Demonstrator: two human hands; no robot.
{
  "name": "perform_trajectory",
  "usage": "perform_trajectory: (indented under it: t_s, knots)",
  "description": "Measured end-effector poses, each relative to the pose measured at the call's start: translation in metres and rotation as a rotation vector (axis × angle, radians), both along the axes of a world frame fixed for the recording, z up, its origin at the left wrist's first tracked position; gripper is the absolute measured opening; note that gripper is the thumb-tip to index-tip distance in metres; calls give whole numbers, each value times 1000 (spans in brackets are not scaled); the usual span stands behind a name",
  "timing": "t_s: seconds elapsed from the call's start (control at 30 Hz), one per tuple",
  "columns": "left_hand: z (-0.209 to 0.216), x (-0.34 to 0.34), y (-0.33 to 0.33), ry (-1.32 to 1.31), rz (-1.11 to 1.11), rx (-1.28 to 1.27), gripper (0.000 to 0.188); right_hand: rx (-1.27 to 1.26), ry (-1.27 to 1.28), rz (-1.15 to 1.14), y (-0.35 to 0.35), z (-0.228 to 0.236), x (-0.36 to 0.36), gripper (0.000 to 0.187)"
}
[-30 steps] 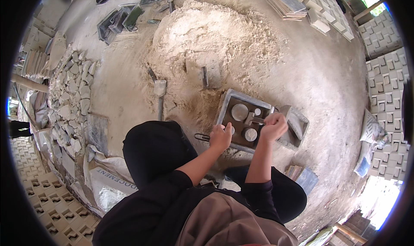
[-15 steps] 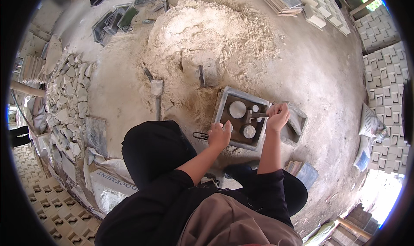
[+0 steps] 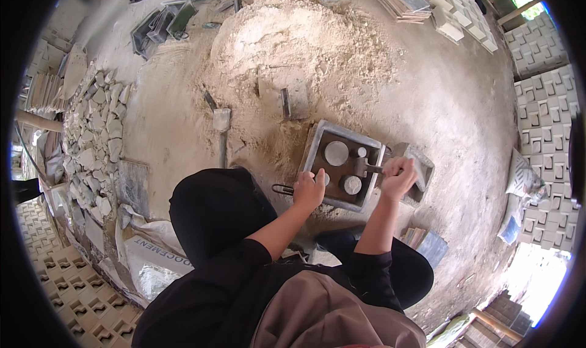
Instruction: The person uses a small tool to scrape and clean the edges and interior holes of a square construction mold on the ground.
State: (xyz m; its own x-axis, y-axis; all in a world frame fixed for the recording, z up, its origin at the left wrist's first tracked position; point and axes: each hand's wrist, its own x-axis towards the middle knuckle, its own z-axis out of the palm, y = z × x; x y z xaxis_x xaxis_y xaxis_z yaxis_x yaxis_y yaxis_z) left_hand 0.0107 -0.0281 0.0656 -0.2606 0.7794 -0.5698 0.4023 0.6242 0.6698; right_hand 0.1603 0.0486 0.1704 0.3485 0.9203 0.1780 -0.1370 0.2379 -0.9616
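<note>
Hammer (image 3: 362, 167) over a grey box (image 3: 351, 134) on the floor (image 3: 452, 122)
Right hand (image 3: 398, 177) grips it; left hand (image 3: 308, 188) curls at the box's left side, by a pale disc (image 3: 326, 179), its grip unclear.

The person wears a loose black top with matte black sleeves. The left sleeve (image 3: 229, 281) is wide and ends near the elbow in a plain edge; the right sleeve (image 3: 373, 275) is cut the same way, with soft creases. Below the cuffs, the forearms, the left hand (image 3: 309, 190) and the right hand (image 3: 398, 176) are bare. Smooth brown cloth (image 3: 323, 314) hangs over the chest in broad folds, with a sliver of red at the bottom edge. Plain black cloth covers the left knee (image 3: 220, 201) and the right knee (image 3: 415, 275), both rounded.
</note>
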Motion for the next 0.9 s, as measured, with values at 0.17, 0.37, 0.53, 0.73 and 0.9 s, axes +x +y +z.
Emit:
perform_trajectory:
  t_s: [0.17, 0.37, 0.53, 0.73, 0.9]
  knots:
    - [6, 2, 6, -16, -9, 0, 58, -58, -50, 83, 10, -21, 5, 42]
    - [-4, 3, 5, -28, -13, 21, 58, 160, -424, -8, 2, -31, -3, 41]
    - [1, 1, 4, 0, 2, 39, 57, -29, -15, 82, 19, -2, -8, 44]
    - [-2, 5, 4, -29, -39, 9, 59, 51, 19, 100, 7, -28, 5, 42]
    - [7, 0, 7, 1, -57, -52, 61, 103, 45, -14, 17, -9, 6, 40]
